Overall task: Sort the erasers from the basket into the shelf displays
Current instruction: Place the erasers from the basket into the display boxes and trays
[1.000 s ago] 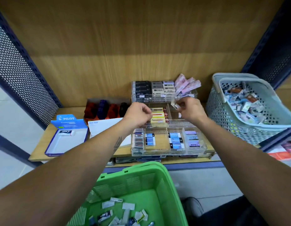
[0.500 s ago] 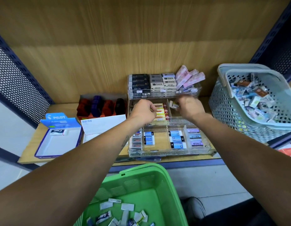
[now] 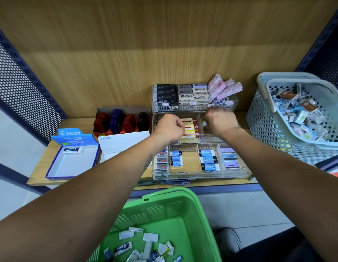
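The erasers are split three ways: a heap in the grey basket [image 3: 289, 129] on the right end of the shelf [image 3: 41, 157], a thinner scatter in the green basket [image 3: 183, 208] down by the person's knees, and tidy rows already in the clear stepped display [image 3: 200, 174] in the middle. Each compartment keeps one brand, blue sleeves beside blue, MONO beside MONO, presumably so a shopper can read them from the front.

Both hands work over the middle tier. The left hand [image 3: 170, 127] is curled into a loose fist above the red-and-yellow row; whether it holds anything I cannot tell. The right hand [image 3: 221, 121] is blurred, fingers bent down into the next compartment, where something small and pale shows at its fingertips, likely an eraser being seated, though I cannot be sure.

To the left sit a Pilot box [image 3: 73, 159] with a single eraser and a carton of dark red, blue and black items [image 3: 122, 120].
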Motion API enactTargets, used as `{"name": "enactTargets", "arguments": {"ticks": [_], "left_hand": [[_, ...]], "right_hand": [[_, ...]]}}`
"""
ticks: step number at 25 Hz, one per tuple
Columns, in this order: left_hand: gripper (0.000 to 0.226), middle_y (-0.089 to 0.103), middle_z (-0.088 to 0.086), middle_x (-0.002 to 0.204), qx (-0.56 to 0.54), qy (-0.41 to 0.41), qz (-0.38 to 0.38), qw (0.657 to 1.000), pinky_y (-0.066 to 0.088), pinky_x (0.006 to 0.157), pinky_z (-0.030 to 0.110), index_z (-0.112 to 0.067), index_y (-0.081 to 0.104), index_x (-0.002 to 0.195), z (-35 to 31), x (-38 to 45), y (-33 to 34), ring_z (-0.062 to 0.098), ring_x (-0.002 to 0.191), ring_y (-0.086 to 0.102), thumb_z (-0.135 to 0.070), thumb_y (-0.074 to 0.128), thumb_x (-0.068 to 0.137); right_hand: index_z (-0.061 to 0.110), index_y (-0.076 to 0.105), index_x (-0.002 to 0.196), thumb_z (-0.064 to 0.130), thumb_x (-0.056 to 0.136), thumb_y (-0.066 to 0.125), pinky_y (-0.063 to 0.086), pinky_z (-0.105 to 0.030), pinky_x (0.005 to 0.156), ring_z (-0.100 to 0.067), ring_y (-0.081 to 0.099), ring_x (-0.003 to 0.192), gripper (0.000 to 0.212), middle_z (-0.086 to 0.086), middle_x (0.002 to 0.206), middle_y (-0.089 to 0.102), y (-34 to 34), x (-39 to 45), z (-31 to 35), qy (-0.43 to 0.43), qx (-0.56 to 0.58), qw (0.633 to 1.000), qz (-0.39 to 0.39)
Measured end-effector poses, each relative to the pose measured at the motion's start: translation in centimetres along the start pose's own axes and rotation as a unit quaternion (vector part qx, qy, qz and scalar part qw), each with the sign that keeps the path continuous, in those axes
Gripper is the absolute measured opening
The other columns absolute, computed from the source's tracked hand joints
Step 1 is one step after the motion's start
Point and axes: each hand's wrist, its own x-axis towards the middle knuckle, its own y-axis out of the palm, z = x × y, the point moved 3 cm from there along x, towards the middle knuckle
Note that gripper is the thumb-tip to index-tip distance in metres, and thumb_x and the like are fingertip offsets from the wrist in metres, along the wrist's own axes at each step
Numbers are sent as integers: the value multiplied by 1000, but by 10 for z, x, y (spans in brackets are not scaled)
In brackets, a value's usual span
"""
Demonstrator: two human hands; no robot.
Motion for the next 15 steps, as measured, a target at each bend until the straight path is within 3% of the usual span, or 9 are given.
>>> {"name": "enactTargets", "arguments": {"ticks": [3, 5, 7, 9, 11, 12, 13, 15], "left_hand": [[13, 68, 20, 87, -221, -77, 33, 972, 59, 66, 31, 0, 66, 95, 2, -12, -8, 26, 70, 66, 10, 59, 90], [17, 70, 30, 100, -405, -130, 65, 903, 61, 78, 34, 8, 61, 111, 2, -24, -15, 35, 89, 73, 6, 55, 95], [26, 67, 35, 111, -527, -161, 95, 829, 58, 91, 43, 10, 56, 120, 5, -35, -22, 42, 105, 69, -6, 50, 101], [39, 63, 38, 117, -588, -170, 111, 783, 54, 97, 49, 10, 52, 126, 11, -46, -29, 46, 111, 65, -21, 46, 105], [50, 63, 34, 121, -603, -161, 113, 773, 53, 97, 52, 8, 52, 131, 20, -53, -37, 45, 115, 63, -33, 41, 106], [53, 65, 30, 122, -608, -158, 109, 770, 54, 96, 53, 6, 53, 133, 25, -56, -42, 43, 115, 64, -38, 38, 106], [56, 66, 27, 122, -617, -161, 107, 763, 55, 93, 52, 4, 53, 133, 30, -60, -46, 41, 113, 65, -42, 35, 106], [60, 69, 24, 115, -625, -172, 106, 754, 58, 86, 48, 4, 53, 131, 40, -67, -52, 37, 101, 69, -47, 32, 105]], "right_hand": [[11, 60, 109, 17, 88, 69, 54, -38, 78, -30, 62, 94, 24, -12, 104, 62, 2, 0, -3, 25, 28, 999, 7], [13, 62, 106, 20, 88, 68, 55, -39, 79, -30, 62, 95, 20, -12, 105, 63, -6, 1, -2, 32, 58, 998, 23], [16, 68, 99, 19, 87, 65, 56, -38, 78, -30, 64, 92, 13, -10, 102, 68, -25, 1, 8, 39, 115, 993, -14], [17, 75, 95, 13, 84, 64, 57, -35, 80, -24, 68, 89, 15, -6, 96, 74, -53, -6, 34, 17, 284, 958, -46], [10, 75, 103, -3, 84, 61, 55, -26, 83, -14, 69, 91, 28, -6, 98, 75, -80, -28, 74, -56, 497, 865, 49], [6, 74, 109, -8, 84, 59, 53, -21, 82, -10, 68, 90, 32, -6, 100, 75, -89, -41, 94, -108, 540, 828, 104], [6, 72, 113, -7, 84, 61, 52, -17, 82, -7, 67, 90, 34, -5, 102, 74, -92, -50, 109, -151, 534, 820, 142], [13, 73, 115, 5, 79, 73, 51, -19, 83, -6, 66, 92, 36, 2, 104, 74, -87, -60, 128, -203, 441, 864, 132]]}}
